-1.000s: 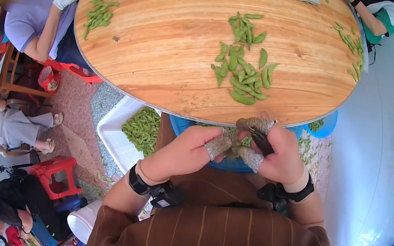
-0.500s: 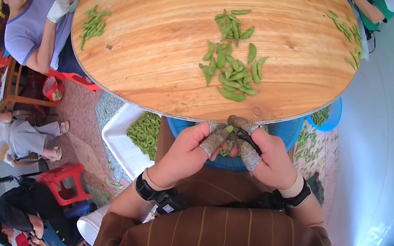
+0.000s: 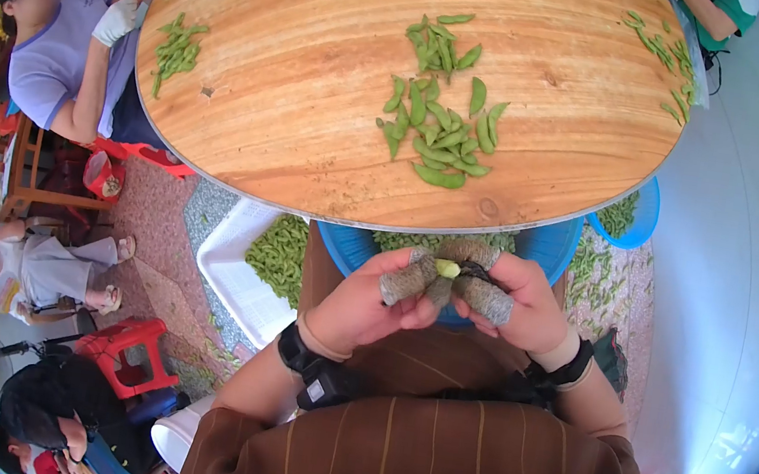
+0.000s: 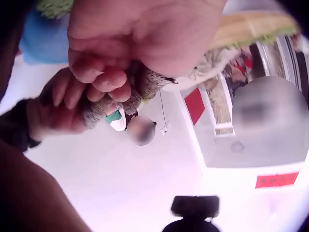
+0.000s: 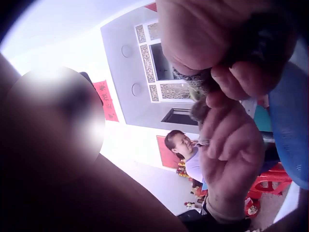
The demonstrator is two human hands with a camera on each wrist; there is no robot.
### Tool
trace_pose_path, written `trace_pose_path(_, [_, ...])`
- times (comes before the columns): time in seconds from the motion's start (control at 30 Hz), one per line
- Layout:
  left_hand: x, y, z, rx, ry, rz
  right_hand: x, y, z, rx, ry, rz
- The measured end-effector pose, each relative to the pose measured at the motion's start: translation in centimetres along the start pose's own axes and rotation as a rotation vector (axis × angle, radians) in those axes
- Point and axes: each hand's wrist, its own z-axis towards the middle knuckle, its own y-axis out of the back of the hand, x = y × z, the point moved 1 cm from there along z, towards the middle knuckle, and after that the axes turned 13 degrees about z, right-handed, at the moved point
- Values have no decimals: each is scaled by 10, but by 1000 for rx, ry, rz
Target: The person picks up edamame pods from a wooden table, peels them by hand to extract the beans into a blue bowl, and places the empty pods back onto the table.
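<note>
Eased away from the rim of the bench (image 3: 323, 84) since the earlier frame, both hands at once, left hand (image 3: 366, 301) and right hand (image 3: 530, 307), down to just below it. Had that big wooden bench right ahead, strewn with loose pods (image 3: 438, 177) near the middle. Next size down: had the white crate (image 3: 220, 253) off to the left, heaped with green, then the blue basin (image 3: 553, 242) tucked partly under the bench, with more green inside.

Worked just above the near side of that basin, hands meeting tip to tip. Gripped with both, closed around one small green pod (image 3: 447, 269), thumb and fingers pinching from either side. Wore grey wraps (image 3: 405, 282) on the fingertips, and carried a black piece (image 3: 478, 271) by the right thumb; could not tell just what for.

Smallest part, trickiest part: seemed best to pinch close to the end, firmly but without crushing, steadying with the left hand and using only short, controlled movements with the right. Also looked wise to keep bare skin clear of the black piece and stay low over the basin, to catch anything slipping loose.
</note>
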Motion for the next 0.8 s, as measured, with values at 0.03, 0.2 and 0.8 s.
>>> trace_pose_path(0.03, [7, 4, 3, -2, -1, -3, -10, 7, 4, 28, 217, -280])
trace_pose_path(0.2, [25, 19, 7, 38, 80, -230, -17, 19, 5, -36, 483, -893])
trace_pose_path(0.8, [27, 37, -9, -12, 118, -17, -10, -7, 24, -14, 419, -1105])
